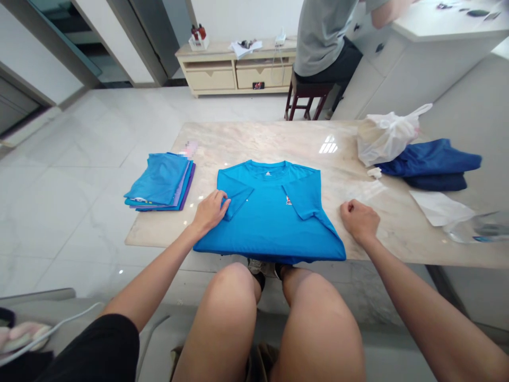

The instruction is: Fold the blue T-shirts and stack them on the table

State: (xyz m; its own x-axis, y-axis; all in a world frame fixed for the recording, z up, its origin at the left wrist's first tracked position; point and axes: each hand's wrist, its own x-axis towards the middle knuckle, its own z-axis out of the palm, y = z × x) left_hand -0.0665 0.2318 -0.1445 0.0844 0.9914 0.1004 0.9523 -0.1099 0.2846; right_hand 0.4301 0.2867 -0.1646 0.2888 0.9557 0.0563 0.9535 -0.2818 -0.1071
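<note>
A bright blue T-shirt (258,228) lies face up on the marble-patterned table, its collar towards the far side. Both sleeves are turned in over the front, and the lower part reaches the near table edge. My left hand (211,211) is at the shirt's left side, its curled fingers closed on the cloth by the sleeve. To the right of the shirt, just apart from it, my right hand (361,220) rests on the table in a loose fist, with nothing visible in it.
A stack of folded clothes (161,180) sits on the table's left end. On the right are a white plastic bag (385,135), dark blue clothing (431,162), white paper (441,207) and clear plastic (481,228). Beyond, a person (324,40) sits on a stool (308,95) near a low cabinet (210,78).
</note>
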